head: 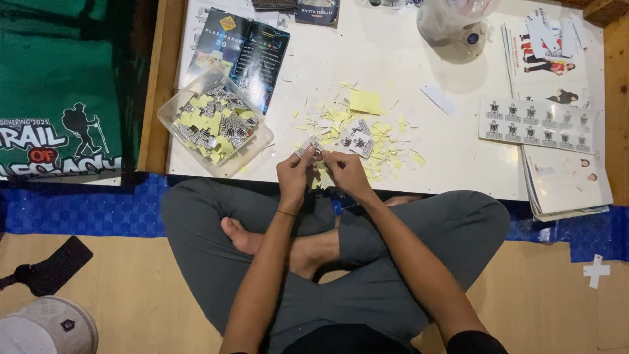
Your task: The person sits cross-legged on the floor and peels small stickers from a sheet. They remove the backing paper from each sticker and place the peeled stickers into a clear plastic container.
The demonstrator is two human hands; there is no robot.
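My left hand [293, 176] and my right hand [343, 169] meet at the near edge of a low white table [458, 164], both pinching one small printed sticker [308, 147] between the fingertips. Just beyond the hands lie a few more cut stickers [359, 143] among a scatter of yellow paper scraps [386, 154]. A square yellow backing piece [365, 102] lies farther up the table. I sit cross-legged in grey trousers, knees under the table edge.
A clear plastic tub [216, 124] of cut stickers and yellow bits stands left of my hands. An uncut sticker sheet [538, 123] and stacked printed papers [565, 183] lie at the right. A dark brochure [246, 46], a plastic bag [452, 26], a green banner [59, 85] and a cap [46, 328] surround me.
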